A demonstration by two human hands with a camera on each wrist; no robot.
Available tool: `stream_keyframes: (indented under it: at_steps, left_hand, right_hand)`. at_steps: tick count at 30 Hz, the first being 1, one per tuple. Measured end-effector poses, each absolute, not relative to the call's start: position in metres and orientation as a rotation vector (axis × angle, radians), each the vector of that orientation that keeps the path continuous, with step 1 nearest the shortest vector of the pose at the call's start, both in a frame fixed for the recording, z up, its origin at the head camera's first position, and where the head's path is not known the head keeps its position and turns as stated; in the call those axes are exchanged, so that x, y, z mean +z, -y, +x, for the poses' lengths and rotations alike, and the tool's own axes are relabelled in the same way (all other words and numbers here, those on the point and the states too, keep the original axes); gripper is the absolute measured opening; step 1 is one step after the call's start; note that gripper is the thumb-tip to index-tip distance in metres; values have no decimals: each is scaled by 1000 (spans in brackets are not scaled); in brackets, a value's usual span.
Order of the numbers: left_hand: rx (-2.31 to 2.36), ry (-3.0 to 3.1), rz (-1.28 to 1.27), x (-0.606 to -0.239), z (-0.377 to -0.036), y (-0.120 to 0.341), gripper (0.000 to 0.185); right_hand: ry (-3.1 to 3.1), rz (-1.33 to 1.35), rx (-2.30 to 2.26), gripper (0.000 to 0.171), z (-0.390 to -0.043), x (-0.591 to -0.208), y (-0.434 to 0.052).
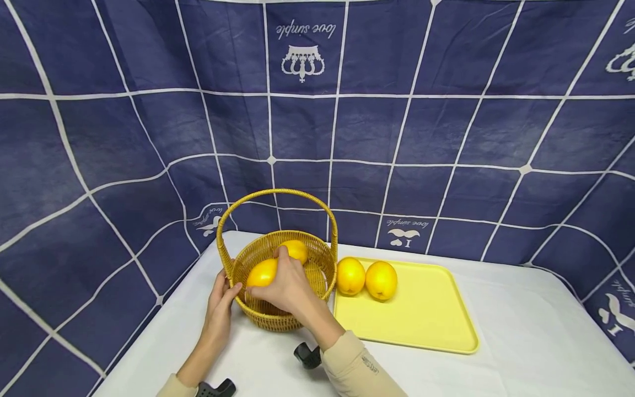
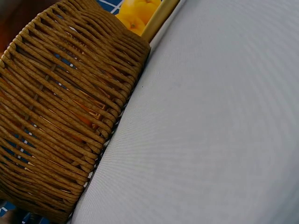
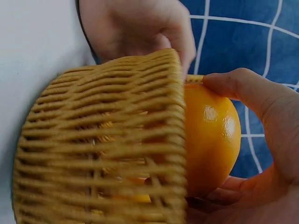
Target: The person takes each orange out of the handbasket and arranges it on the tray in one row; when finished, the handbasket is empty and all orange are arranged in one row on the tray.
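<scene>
While the left hand (image 1: 218, 306) steadied the wicker basket (image 1: 268, 317) with its thumb hooked over the rim at nine o'clock, the right hand (image 1: 285, 286) reached in from five o'clock, its grip curled around an orange (image 1: 261, 273) just above the rim on the basket's left side. A second orange (image 1: 297, 249) lay inside at twelve o'clock. Two more oranges (image 1: 367, 277) sat on the yellow tray (image 1: 426, 320) at three o'clock, touching each other, on the white table (image 1: 536, 342).
</scene>
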State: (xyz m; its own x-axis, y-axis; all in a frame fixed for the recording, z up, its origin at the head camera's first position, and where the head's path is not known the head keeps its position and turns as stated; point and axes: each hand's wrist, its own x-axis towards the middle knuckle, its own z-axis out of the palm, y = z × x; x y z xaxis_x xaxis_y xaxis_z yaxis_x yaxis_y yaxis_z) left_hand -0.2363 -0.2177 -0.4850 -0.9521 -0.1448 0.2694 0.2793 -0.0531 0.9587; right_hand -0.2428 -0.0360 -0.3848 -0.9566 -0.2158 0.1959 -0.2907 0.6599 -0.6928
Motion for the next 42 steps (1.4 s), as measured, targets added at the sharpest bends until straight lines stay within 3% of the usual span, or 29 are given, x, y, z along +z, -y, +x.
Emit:
stream_keyframes:
  at_steps: [6, 26, 42]
  left_hand:
    - [-2089, 1937, -135, -483, -235, 221, 52]
    - [-2090, 1953, -139, -485, -234, 220, 51]
    - [-2105, 1938, -141, -487, -237, 221, 52]
  right_hand:
    - [2728, 416, 1199, 78, -227, -378, 15]
    - [2751, 306, 1160, 66, -184, -366, -94]
    - [2723, 64, 1121, 79, -199, -360, -189]
